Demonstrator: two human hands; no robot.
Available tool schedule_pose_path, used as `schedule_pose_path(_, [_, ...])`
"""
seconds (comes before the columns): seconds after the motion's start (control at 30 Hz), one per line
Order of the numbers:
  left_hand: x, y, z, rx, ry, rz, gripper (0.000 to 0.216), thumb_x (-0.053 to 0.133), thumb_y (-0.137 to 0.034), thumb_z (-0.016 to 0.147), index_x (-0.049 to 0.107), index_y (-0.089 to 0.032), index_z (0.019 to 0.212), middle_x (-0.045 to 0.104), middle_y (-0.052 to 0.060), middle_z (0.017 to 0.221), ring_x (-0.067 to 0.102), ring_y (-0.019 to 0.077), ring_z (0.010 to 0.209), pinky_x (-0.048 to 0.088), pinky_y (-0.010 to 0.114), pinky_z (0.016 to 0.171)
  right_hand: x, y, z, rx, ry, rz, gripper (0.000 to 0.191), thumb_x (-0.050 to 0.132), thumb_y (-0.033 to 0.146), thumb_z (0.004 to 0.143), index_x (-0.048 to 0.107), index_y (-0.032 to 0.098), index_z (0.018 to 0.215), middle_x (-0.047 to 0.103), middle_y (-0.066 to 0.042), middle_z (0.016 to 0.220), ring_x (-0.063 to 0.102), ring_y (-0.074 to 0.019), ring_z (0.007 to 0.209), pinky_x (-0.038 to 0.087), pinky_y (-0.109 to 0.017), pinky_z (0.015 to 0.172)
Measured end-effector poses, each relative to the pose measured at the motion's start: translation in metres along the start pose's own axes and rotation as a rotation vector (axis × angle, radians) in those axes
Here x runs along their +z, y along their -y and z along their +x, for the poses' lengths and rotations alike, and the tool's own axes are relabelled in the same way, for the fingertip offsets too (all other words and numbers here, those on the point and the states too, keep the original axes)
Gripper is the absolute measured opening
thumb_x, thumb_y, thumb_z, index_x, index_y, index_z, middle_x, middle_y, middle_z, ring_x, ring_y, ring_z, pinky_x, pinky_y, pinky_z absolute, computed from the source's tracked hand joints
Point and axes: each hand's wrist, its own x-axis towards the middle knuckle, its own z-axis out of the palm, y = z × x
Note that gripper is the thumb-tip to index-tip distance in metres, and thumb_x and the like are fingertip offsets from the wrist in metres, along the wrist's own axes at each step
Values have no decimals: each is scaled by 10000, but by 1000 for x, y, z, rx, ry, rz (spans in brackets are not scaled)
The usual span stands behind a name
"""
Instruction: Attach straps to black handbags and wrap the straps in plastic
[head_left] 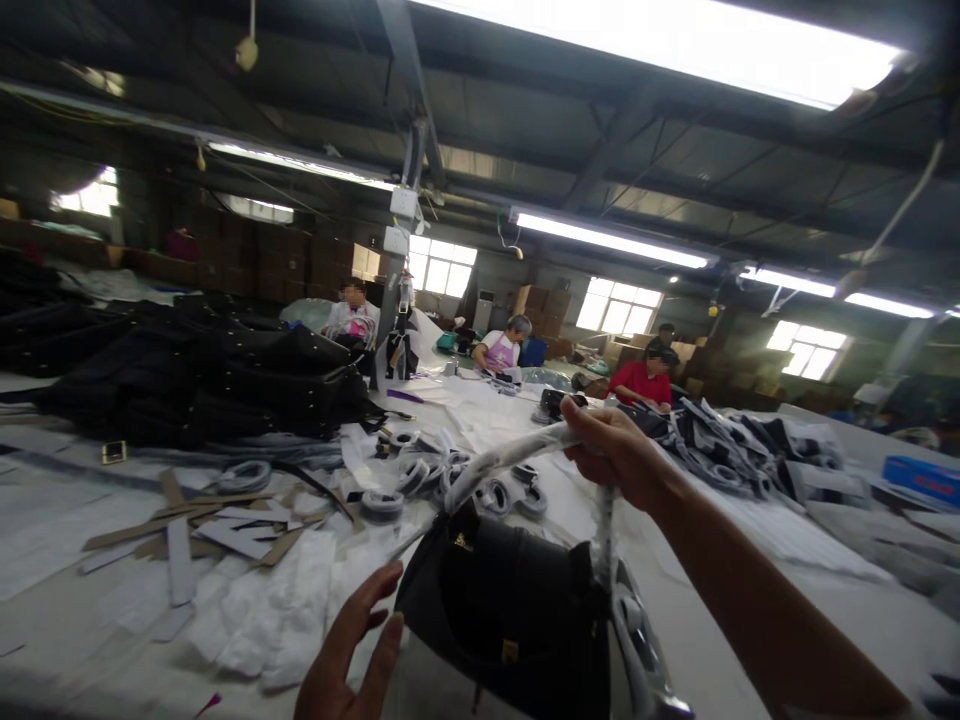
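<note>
A black handbag (540,600) with small gold fittings hangs at the front of the table, slightly tilted. Its handle (510,455) is wrapped in clear plastic and arches up from the bag. My right hand (611,450) is closed round the top of that handle. At the bag's left side is my left hand (356,640), its thumb and fingers apart; the fingertips are close to the bag's edge, and I cannot tell whether they touch it. Coiled wrapped straps (382,505) lie on the table just behind the bag.
A large pile of black bags (187,370) covers the table's left side. Cardboard strips (180,530) and crumpled white sheets (262,610) lie nearer. Wrapped pieces (742,450) are heaped at right, by a blue box (922,480). Several people sit working farther back.
</note>
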Motion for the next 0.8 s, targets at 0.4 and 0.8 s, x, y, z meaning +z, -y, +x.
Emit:
schedule_pose_path(0.4, [56,-16,-5,213,536,131,487,678,-247,823,592,-241,1302,687,80,1240,631,263,1146,497,344,987,-5,-47,35,-233,-222,-372,592,572,716,767,609,178,521,501,20,411,432,-103,359,304,-234,400])
schedule_pose_path(0.8, [70,15,24,33,633,-116,391,374,-409,986,674,-204,1129,724,81,1105,673,227,1018,555,296,832,13,-151,-97,124,-658,-116,532,505,656,850,714,208,1051,753,-104,1058,711,-288,915,575,-376,802])
